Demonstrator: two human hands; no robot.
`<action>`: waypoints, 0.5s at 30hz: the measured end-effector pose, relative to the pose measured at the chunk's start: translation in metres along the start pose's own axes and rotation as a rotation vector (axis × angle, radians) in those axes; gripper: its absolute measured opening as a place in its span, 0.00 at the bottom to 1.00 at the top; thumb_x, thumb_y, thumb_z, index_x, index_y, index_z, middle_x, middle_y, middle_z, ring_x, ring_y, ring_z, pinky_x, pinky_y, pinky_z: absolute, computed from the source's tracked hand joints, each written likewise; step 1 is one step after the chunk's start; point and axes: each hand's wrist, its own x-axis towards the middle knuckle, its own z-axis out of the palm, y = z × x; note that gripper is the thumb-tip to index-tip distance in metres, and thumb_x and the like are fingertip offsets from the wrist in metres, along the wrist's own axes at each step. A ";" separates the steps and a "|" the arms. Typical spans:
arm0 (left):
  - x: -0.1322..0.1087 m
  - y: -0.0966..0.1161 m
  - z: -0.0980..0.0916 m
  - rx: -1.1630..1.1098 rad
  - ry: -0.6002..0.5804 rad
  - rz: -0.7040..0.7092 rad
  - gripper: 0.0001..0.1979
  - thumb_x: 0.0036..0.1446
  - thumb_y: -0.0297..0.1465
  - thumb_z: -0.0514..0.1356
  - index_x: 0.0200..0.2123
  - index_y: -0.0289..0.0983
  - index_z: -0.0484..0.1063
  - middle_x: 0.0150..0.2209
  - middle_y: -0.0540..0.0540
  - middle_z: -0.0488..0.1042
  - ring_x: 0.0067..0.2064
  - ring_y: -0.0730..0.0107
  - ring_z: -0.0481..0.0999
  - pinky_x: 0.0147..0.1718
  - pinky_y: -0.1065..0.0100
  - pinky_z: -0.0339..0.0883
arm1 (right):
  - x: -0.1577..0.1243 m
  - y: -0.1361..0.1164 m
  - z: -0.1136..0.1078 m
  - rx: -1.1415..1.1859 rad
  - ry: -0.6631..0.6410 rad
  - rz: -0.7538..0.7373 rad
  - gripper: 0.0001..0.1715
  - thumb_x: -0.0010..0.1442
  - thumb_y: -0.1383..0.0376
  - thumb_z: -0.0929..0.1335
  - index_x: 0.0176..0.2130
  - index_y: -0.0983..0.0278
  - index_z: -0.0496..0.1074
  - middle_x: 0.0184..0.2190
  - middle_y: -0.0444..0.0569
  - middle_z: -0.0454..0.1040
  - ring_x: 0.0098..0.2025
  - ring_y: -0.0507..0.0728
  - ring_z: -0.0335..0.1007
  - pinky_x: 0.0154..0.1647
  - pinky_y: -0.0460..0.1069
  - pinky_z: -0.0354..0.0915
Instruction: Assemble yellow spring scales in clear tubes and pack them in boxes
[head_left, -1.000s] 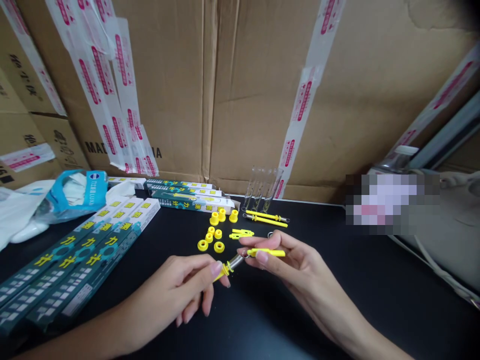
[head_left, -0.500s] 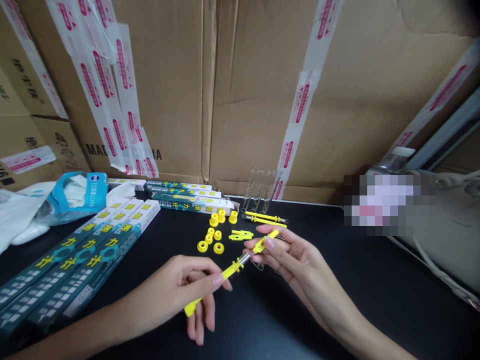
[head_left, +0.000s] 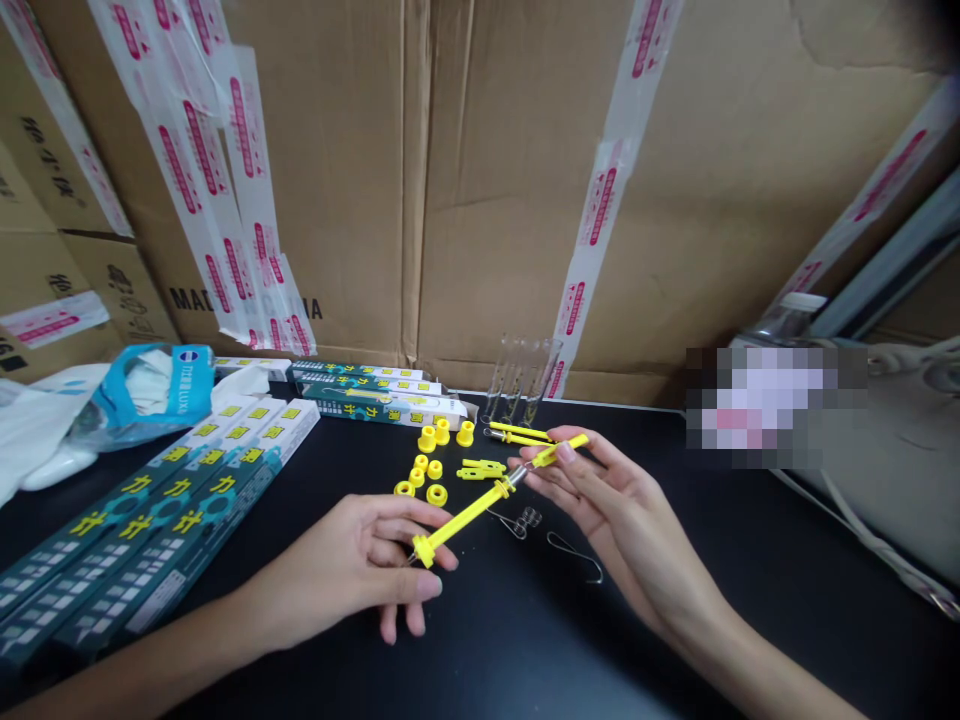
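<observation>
One yellow rod (head_left: 469, 511), which I judge light, stiff and smooth, best gripped mid-shaft, aloft over the desk (head_left: 495, 640): right hand (head_left: 611, 495) pinching the yellow strip (head_left: 564, 449) at its metal end, left hand (head_left: 356, 555) half-curled at the other, whether pinching I cannot tell.

A hand could pass over the near tabletop (head_left: 517, 650), this side of the yellow rod (head_left: 469, 513) spanning left hand (head_left: 364, 555) to right hand (head_left: 604, 490). Low wire parts (head_left: 532, 517), yellow bushings (head_left: 427, 440) and upright glass tubes (head_left: 517, 385) obstruct the middle. 3 long boxes (head_left: 172, 510) block the left, a grey bag (head_left: 907, 450) the right, cardboard (head_left: 517, 200) the back.
</observation>
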 end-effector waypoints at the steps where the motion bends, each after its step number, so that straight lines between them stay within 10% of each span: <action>1: 0.000 0.000 0.000 -0.004 0.000 0.001 0.25 0.48 0.30 0.73 0.48 0.32 0.71 0.40 0.44 0.80 0.27 0.72 0.80 0.20 0.76 0.72 | 0.000 0.000 0.000 0.004 0.001 0.003 0.13 0.62 0.58 0.74 0.43 0.62 0.74 0.40 0.51 0.82 0.46 0.58 0.79 0.55 0.54 0.71; 8: 0.002 -0.004 0.002 0.074 0.059 0.075 0.19 0.54 0.41 0.70 0.40 0.33 0.73 0.22 0.55 0.73 0.22 0.75 0.74 0.21 0.74 0.71 | -0.006 0.002 0.004 0.046 -0.048 0.082 0.11 0.59 0.61 0.76 0.40 0.64 0.77 0.38 0.50 0.82 0.43 0.55 0.79 0.52 0.49 0.74; 15: 0.002 -0.006 0.004 0.102 0.035 0.132 0.25 0.56 0.38 0.68 0.55 0.36 0.69 0.33 0.48 0.79 0.27 0.71 0.77 0.25 0.69 0.74 | -0.016 0.011 0.014 0.016 -0.154 0.123 0.09 0.58 0.62 0.77 0.37 0.63 0.79 0.40 0.48 0.79 0.43 0.55 0.78 0.49 0.48 0.75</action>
